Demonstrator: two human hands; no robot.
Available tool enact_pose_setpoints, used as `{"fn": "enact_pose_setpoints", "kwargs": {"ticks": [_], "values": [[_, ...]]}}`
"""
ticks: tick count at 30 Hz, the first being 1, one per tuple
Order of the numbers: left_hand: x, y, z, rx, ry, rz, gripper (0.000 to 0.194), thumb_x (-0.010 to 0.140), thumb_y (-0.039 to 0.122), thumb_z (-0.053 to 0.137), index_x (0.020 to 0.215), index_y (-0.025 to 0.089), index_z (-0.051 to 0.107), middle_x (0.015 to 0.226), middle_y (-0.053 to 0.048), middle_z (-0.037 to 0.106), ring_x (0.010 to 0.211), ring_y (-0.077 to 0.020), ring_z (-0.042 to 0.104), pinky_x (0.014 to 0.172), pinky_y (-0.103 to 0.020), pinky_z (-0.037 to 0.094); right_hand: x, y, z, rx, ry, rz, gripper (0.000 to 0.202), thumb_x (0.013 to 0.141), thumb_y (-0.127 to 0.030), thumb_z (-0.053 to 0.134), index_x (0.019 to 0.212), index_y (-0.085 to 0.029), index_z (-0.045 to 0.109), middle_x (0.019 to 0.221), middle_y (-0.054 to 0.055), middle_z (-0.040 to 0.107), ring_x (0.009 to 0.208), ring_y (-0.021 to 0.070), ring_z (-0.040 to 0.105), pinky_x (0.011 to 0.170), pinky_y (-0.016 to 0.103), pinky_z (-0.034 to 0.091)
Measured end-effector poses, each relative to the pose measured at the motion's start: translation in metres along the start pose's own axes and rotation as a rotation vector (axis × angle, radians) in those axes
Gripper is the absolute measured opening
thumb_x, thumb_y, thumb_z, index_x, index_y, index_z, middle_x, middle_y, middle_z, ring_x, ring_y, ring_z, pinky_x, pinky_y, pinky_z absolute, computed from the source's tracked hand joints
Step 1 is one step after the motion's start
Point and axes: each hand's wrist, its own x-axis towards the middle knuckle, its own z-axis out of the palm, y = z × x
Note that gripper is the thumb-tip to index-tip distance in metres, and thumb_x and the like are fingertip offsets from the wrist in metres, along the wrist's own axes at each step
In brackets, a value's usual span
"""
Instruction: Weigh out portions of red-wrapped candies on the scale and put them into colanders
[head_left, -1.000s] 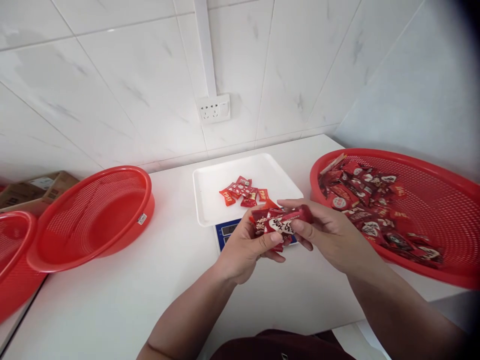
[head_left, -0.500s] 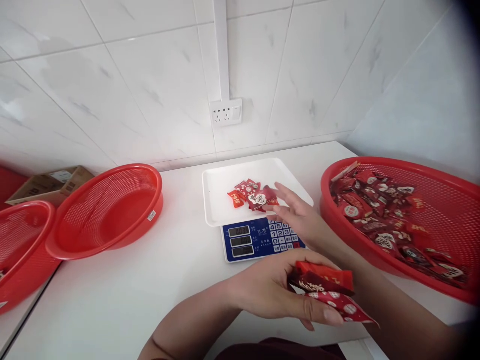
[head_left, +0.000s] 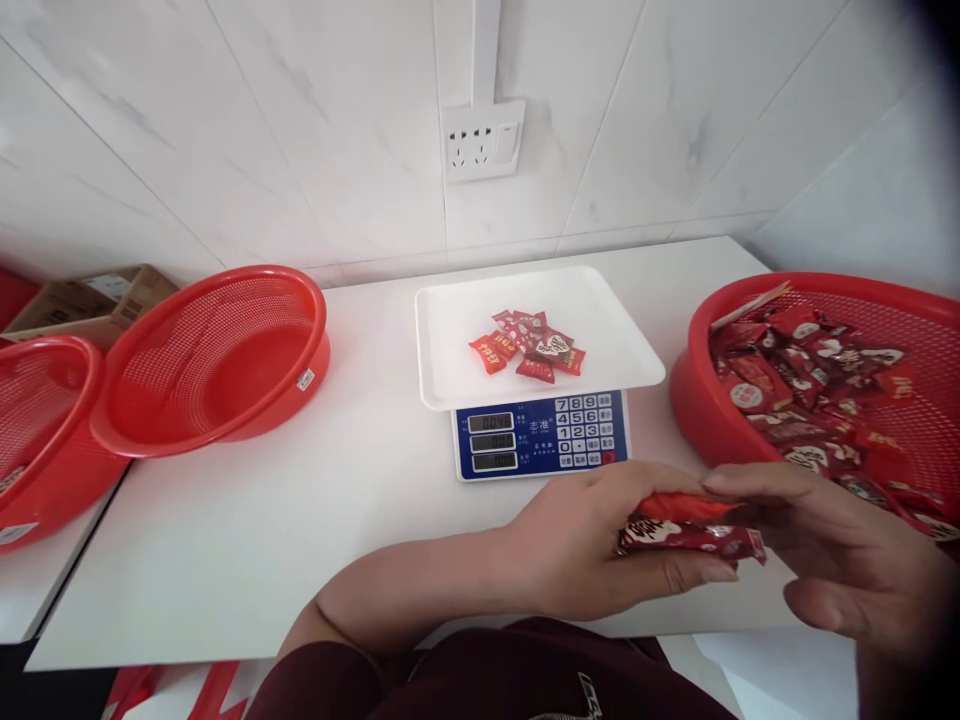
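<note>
My left hand (head_left: 592, 550) is closed around several small red wrapped candy packets (head_left: 686, 535), held in front of the scale. Beside them is my right hand (head_left: 847, 550), its thumb and fingers apart and its fingertips close to the top orange-red packet; I cannot tell whether they touch it. Behind my hands stands a blue digital scale (head_left: 536, 433) with number keys and three small displays. On its white tray (head_left: 450, 375) lies a small heap of red and orange candy packets (head_left: 532, 345).
At the right, a large red perforated basket (head_left: 694, 400) holds many similar packets. Two red baskets stand at the left, the nearer-to-middle one (head_left: 289, 385) with a bare bottom. Behind them is a cardboard box (head_left: 142, 295). A socket (head_left: 484, 140) is on the tiled wall.
My right hand has drawn back from the tray to beside my left hand. More packets now lie on the tray. The view has tilted down.
</note>
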Motion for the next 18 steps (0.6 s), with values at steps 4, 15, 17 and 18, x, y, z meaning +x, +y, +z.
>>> {"fn": "enact_pose_setpoints", "kwargs": {"ticks": [4, 15, 17, 18], "values": [[0.0, -0.001, 0.0, 0.046, -0.04, 0.022, 0.039, 0.081, 0.027, 0.062, 0.118, 0.016, 0.052, 0.109, -0.011, 0.065, 0.1, -0.0201, 0.061, 0.085, -0.028, 0.046, -0.003, 0.004, 0.001, -0.017, -0.055, -0.055, 0.035, 0.068, -0.042, 0.072, 0.101, -0.033, 0.064, 0.087, 0.006, 0.068, 0.075, 0.0243, 0.069, 0.064, 0.029, 0.059], [-0.003, 0.0, 0.0, 0.063, -0.124, 0.039, 0.043, 0.087, 0.027, 0.054, 0.129, 0.017, 0.047, 0.122, -0.011, 0.06, 0.111, -0.0195, 0.058, 0.091, -0.027, 0.045, 0.015, -0.021, 0.008, -0.122, -0.043, -0.29, 0.022, 0.082, -0.049, 0.058, 0.099, -0.039, 0.066, 0.079, 0.0, 0.071, 0.068, 0.0163, 0.069, 0.059, 0.018, 0.057], [-0.004, 0.0, 0.0, 0.055, -0.131, 0.03, 0.048, 0.087, 0.027, 0.054, 0.133, 0.018, 0.044, 0.125, -0.01, 0.059, 0.112, -0.0206, 0.057, 0.093, -0.029, 0.045, 0.017, -0.024, 0.008, -0.078, -0.123, -0.278, 0.026, 0.081, -0.053, 0.056, 0.093, -0.034, 0.069, 0.075, 0.002, 0.07, 0.065, 0.0176, 0.068, 0.057, 0.021, 0.057], [-0.004, 0.001, 0.0, 0.039, -0.132, 0.024, 0.05, 0.087, 0.027, 0.055, 0.134, 0.019, 0.043, 0.124, -0.01, 0.059, 0.112, -0.021, 0.057, 0.093, -0.03, 0.045, 0.018, -0.025, 0.007, -0.051, -0.152, -0.278, 0.028, 0.081, -0.054, 0.056, 0.091, -0.032, 0.07, 0.074, 0.003, 0.07, 0.065, 0.0185, 0.067, 0.057, 0.022, 0.057]]}}
